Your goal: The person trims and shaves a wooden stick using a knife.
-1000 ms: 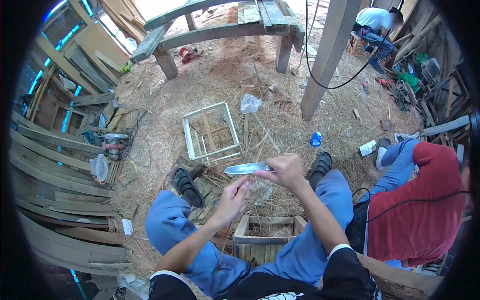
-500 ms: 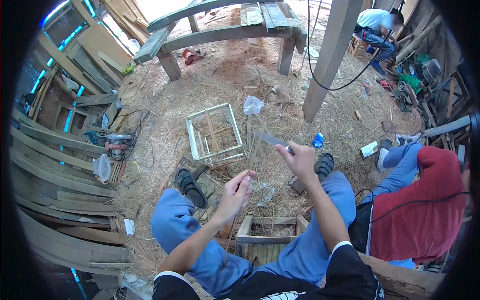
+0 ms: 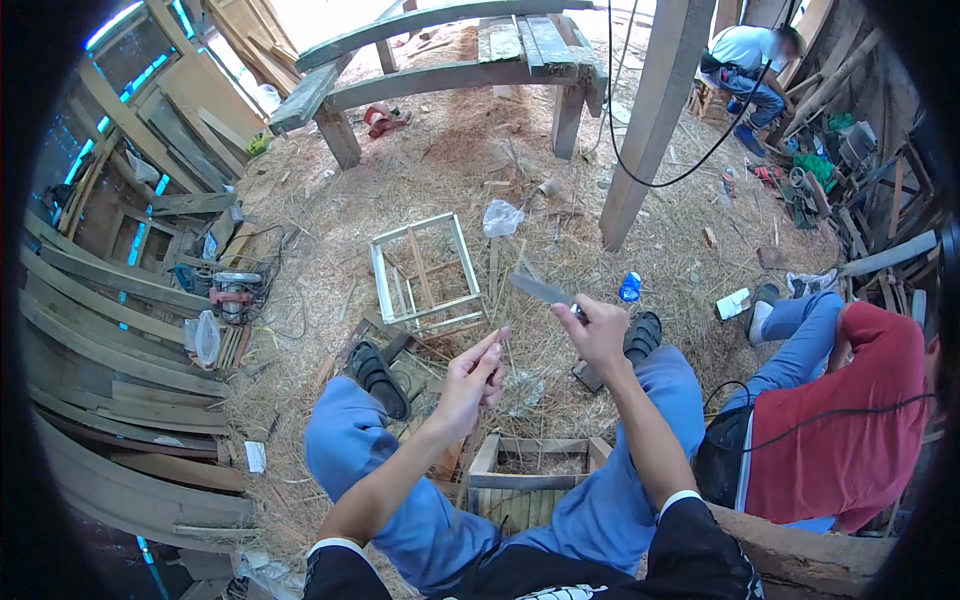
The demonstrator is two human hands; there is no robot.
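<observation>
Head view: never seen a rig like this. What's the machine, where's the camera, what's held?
No machine: these are a person's bare hands. The one camera is worn on that person's head, looking forward and down through a very wide lens.

The right hand holds a knife. The left hand seems to pinch a thin brown strip.

There's no tabletop; the littered ground carries a small wooden frame, a clear plastic bag and a blue packet. A co-worker in red sits at the picture's right.
</observation>
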